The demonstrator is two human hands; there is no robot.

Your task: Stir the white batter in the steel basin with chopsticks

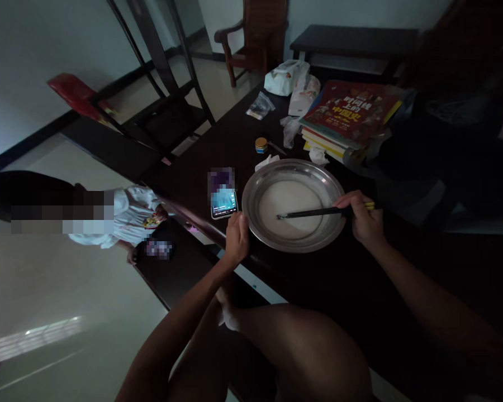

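Left of my right hand (362, 219): chopsticks (314, 212) pinched shut in fingers, long axis running leftward, tips in white batter in metal pan (257, 190). My left hand (237, 237) grips pan's near rim.

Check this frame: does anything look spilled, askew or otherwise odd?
No spill shows. The white liquid sits inside the metal basin; chopsticks in the right hand reach in, left hand on the rim.

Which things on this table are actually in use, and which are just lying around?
In use: round metal basin of white liquid, gripped by left hand; dark chopsticks in right hand.
Lying about: lit phone, small yellow-lidded jar, stacked books, white plastic bags.
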